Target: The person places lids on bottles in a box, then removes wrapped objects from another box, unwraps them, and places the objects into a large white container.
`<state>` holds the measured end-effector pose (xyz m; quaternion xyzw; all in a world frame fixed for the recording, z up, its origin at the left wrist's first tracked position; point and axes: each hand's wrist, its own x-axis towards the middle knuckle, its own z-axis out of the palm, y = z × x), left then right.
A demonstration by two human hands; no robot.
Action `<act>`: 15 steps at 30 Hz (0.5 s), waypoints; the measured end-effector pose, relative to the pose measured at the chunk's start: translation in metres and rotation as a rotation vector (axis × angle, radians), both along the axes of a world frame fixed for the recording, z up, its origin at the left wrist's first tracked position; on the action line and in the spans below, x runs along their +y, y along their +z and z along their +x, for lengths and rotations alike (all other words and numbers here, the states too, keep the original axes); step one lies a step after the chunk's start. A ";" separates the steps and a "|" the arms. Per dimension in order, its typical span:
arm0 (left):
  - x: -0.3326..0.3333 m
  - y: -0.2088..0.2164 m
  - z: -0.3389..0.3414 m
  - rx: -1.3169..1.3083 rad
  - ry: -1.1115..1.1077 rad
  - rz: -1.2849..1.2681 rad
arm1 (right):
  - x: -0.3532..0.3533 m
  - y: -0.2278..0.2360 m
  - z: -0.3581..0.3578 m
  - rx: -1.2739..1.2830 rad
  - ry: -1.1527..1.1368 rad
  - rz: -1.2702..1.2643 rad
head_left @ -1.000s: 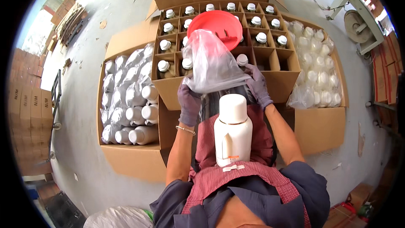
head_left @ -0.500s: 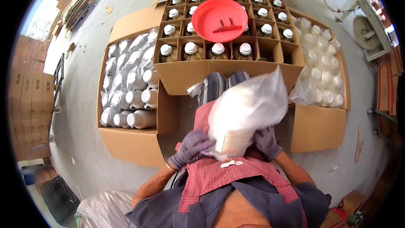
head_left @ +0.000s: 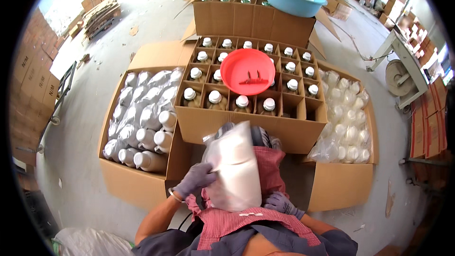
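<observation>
A clear plastic bag with flat white contents [head_left: 237, 178] lies tilted over my lap, and I cannot make out what the contents are. My left hand [head_left: 195, 180], in a grey glove, is closed on the bag's left edge. Beside the bag's lower right corner, my right hand [head_left: 283, 204], gloved too, lies with fingers stretched out on the red checked apron [head_left: 270, 173]. Just beyond my knees is a divided carton [head_left: 246, 130] of white-capped bottles [head_left: 215, 96]. On those bottles rests a red basin [head_left: 246, 61] with a small red spiked piece [head_left: 253, 80] inside.
At left, an open carton [head_left: 130, 185] holds white bottles in plastic wrap. Another at right [head_left: 341, 185] holds wrapped pale, translucent containers. Farther off, a blue basin of white caps [head_left: 294, 2] sits on a second bottle carton [head_left: 251, 21]. A wheeled metal stand [head_left: 407, 78] is far right.
The bag has swung left and stands more upright. My right hand has left it and lowered onto the apron. The view has tipped up, showing the farther carton and blue basin.
</observation>
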<state>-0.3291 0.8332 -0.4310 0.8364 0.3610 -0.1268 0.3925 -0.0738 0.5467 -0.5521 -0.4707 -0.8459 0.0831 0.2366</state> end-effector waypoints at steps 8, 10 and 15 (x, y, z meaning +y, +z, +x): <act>-0.048 -0.078 -0.101 -0.529 -0.350 0.028 | 0.123 0.089 -0.033 1.506 -0.071 -0.698; -0.090 -0.104 -0.119 -0.821 0.174 -0.134 | 0.187 0.113 -0.051 1.490 0.076 -0.731; -0.048 -0.098 -0.133 -1.300 1.104 -0.923 | 0.281 0.118 -0.097 0.637 0.037 -0.072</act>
